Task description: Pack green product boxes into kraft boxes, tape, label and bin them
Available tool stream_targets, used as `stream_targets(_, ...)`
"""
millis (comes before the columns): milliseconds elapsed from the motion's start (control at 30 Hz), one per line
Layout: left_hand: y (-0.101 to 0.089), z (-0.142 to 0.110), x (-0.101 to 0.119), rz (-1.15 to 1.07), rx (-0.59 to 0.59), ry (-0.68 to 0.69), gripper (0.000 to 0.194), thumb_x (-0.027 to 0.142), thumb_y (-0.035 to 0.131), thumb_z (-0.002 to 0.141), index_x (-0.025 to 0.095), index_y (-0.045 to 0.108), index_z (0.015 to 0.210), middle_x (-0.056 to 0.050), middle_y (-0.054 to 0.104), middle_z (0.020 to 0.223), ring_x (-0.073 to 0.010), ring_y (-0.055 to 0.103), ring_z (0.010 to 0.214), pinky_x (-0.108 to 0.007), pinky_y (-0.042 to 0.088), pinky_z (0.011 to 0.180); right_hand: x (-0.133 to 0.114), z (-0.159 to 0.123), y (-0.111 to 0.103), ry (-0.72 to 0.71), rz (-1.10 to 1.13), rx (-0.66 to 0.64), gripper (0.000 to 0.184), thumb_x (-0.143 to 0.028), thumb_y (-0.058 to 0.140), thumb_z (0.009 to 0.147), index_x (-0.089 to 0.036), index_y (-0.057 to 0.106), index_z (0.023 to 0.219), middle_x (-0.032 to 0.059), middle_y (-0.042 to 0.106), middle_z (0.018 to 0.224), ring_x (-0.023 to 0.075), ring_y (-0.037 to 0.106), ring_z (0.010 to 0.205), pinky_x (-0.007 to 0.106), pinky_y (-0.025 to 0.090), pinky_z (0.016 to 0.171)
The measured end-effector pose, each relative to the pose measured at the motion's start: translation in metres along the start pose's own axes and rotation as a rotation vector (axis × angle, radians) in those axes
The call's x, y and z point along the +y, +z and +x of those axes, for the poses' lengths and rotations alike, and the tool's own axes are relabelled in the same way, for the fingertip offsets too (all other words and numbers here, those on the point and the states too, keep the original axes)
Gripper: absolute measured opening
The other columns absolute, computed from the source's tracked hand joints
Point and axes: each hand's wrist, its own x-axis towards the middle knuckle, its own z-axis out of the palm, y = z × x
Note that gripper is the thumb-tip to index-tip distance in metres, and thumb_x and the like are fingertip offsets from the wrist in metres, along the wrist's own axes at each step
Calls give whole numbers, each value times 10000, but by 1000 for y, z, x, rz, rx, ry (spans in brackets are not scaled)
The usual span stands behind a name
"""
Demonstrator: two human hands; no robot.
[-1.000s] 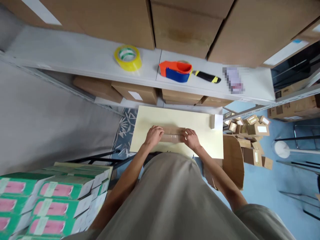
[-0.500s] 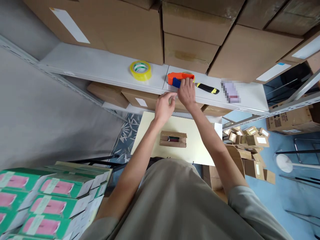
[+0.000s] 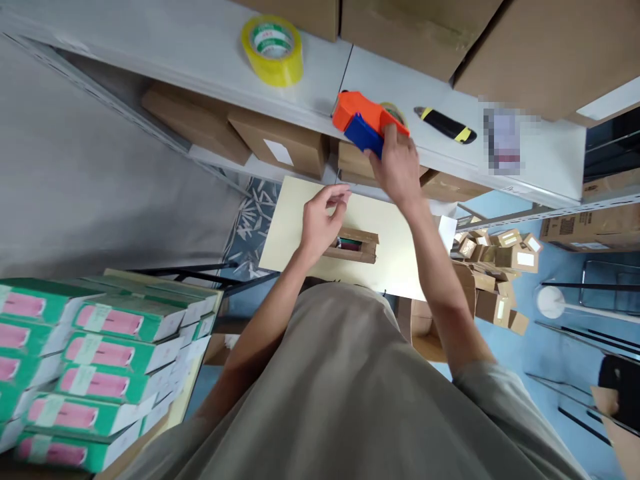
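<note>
the shelf (image 3: 320,80) runs across the top, with the table (image 3: 390,230) below it. on the table, near the person, sits the box (image 3: 369,248): a second ago both hands were on its flaps, and now neither grips it. the dispenser (image 3: 363,120) lay level on the shelf half a second ago; now it is tilted at the front edge, apparently lifted, in the right hand (image 3: 400,163)'s closed grip. so the work seems to have passed from flaps to tool. the left hand (image 3: 323,223) has drawn back over the box's left end, fingers loosely curled, holding nothing.

the box is plain brown and long, its flaps parted along a slot showing something dark with red and green. tape (image 3: 280,70) and a knife (image 3: 445,125) lie on the shelf.
</note>
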Motion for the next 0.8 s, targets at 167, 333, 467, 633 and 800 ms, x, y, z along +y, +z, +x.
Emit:
stream_targets(167,-11,-72,5,-15,5,-70,263,478,691,1112,247,718,1235,-71,807,1158,-203,807,1079,-342,674,994,-61,-157,29,326,762,-113,683,-849,597,1053,-263,585,1403,93,733,1189,294,739,1109,480,658,1043)
stream_targets(333,-10,-99,-8,28,-64,-103,296,544,683,1112,254,724,1163,-62,797,1125,-197,783,984,-345,668,929,-80,-211,55,537,1029,-98,735,-883,702,965,-273,626,1369,103,773,1248,286,742,1159,471,649,1080)
stream_targets(467,-11,-105,-11,76,-143,-91,273,511,648,1132,260,745,1173,-75,799,1130,-223,752,1021,-373,652,937,-74,-214,57,535,1076,-139,717,-863,725,963,-267,635,1352,98,789,1262,288,757,1158,504,651,1097)
stream_targets(633,-26,-95,-10,97,-134,-150,389,595,692,1094,266,743,1295,-85,789,1187,-230,751,1065,-368,637,952,-72,-220,48,502,1044,-190,658,-811,771,963,-266,624,1301,97,780,1211,290,768,1088,480,672,1001)
stream_targets(800,-49,-54,-12,-142,-212,-273,610,772,580,1095,227,807,1250,-94,817,1199,-255,785,1143,-367,637,981,-74,-228,31,467,961,-288,636,-804,759,978,-274,604,1294,96,769,1184,287,768,1056,478,673,976)
